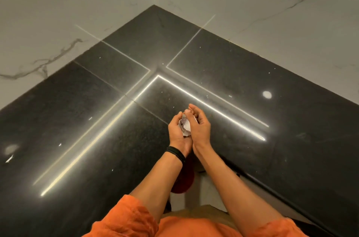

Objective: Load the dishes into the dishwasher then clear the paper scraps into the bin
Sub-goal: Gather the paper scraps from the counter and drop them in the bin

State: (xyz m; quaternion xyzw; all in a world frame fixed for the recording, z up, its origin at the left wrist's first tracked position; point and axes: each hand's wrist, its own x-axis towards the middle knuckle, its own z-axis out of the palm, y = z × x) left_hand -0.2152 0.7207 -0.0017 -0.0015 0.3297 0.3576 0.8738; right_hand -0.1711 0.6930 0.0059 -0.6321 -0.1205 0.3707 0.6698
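Left hand (177, 133) and right hand (201, 126) cup a crumpled wad of paper scraps (184, 127), fingers curled round it, just over the black counter (77, 120); no dishes in sight, so I reckon I'm on scraps, with white flecks (60, 144) left and the bin unseen

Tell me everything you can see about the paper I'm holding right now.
The paper scraps are white and crumpled into one small wad with sharp creases and a few dark marks, perhaps print. The wad is cupped between both hands: the left hand curls under and beside it, and the right hand closes in from the other side, hiding part of it. It is held over the black countertop.
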